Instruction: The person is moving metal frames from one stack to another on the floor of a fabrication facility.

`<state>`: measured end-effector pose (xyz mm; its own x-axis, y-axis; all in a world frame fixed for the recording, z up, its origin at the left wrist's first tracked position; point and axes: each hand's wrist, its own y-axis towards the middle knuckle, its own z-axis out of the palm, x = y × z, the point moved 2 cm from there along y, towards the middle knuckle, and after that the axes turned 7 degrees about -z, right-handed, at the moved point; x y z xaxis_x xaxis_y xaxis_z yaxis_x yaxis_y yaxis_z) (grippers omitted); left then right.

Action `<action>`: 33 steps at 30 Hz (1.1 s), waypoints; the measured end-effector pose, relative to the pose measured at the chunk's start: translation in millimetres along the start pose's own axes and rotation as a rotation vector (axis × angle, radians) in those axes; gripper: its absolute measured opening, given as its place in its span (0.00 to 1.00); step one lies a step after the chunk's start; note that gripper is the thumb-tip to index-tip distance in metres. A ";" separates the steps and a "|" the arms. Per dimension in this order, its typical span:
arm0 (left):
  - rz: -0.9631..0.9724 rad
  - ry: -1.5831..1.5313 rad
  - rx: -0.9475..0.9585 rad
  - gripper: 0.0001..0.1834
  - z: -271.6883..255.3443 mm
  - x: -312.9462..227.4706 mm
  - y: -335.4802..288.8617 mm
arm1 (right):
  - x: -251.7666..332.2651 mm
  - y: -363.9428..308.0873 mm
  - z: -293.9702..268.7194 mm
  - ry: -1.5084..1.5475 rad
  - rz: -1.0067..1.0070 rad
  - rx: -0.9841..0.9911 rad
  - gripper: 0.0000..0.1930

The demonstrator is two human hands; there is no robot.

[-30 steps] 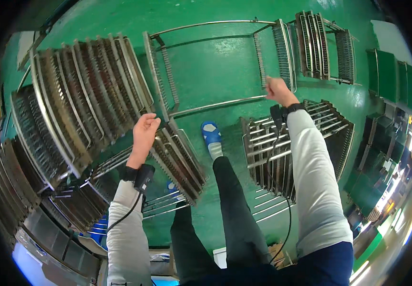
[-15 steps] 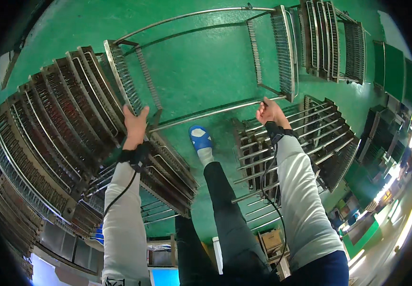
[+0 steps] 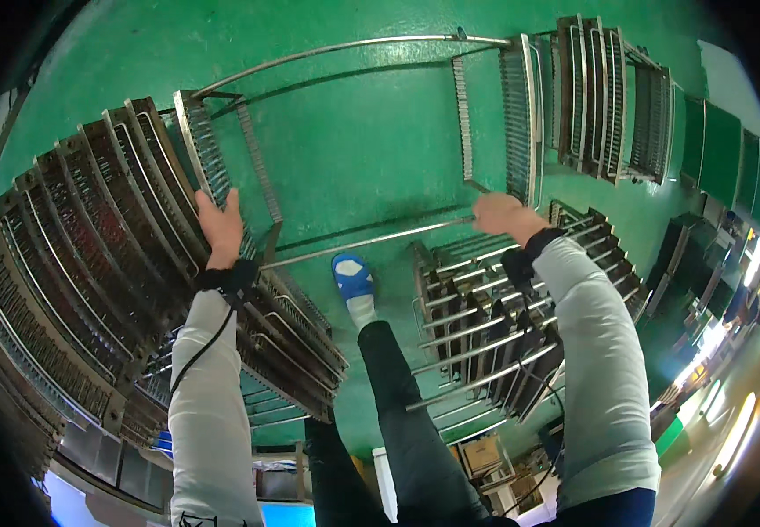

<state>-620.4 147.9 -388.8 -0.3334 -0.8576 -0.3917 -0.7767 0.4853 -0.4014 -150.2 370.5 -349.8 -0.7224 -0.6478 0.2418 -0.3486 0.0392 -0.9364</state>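
A metal rack frame lies before me on the green floor, with slotted end panels (image 3: 197,140) joined by long rods (image 3: 371,238). My left hand (image 3: 221,230) is at the near end of its left panel, thumb and fingers spread apart around it; any firm contact is hard to see. At the frame's near right corner, my right hand (image 3: 503,216) is closed around the near rod, its fingers partly hidden. Both wrists wear black straps with cables.
A long row of dark slotted racks (image 3: 64,220) stands at the left. Smaller stacks sit beside my left forearm (image 3: 283,342), below my right hand (image 3: 485,325) and at the far right (image 3: 604,97). My foot in a blue slipper (image 3: 353,276) is just inside the near rod.
My left hand has moved forward to the left panel's near end. My right hand has turned over and closed on the near rod. The whole view has shifted slightly.
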 end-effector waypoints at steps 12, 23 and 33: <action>-0.087 0.104 -0.275 0.24 13.7 -39.0 -25.8 | -85.4 65.9 -242.3 0.720 0.140 -0.996 0.20; -0.133 0.114 -0.270 0.25 5.2 -42.8 -25.1 | -70.2 71.8 -268.3 0.366 0.203 -0.663 0.10; -0.128 0.142 -0.271 0.25 9.0 -42.0 -26.3 | -77.9 79.3 -268.7 -0.652 -0.159 -0.951 0.11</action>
<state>-581.1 172.7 -369.1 -0.2797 -0.9332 -0.2256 -0.9248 0.3249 -0.1977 -282.0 628.5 -374.6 -0.2820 -0.9546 -0.0960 -0.9150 0.2977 -0.2723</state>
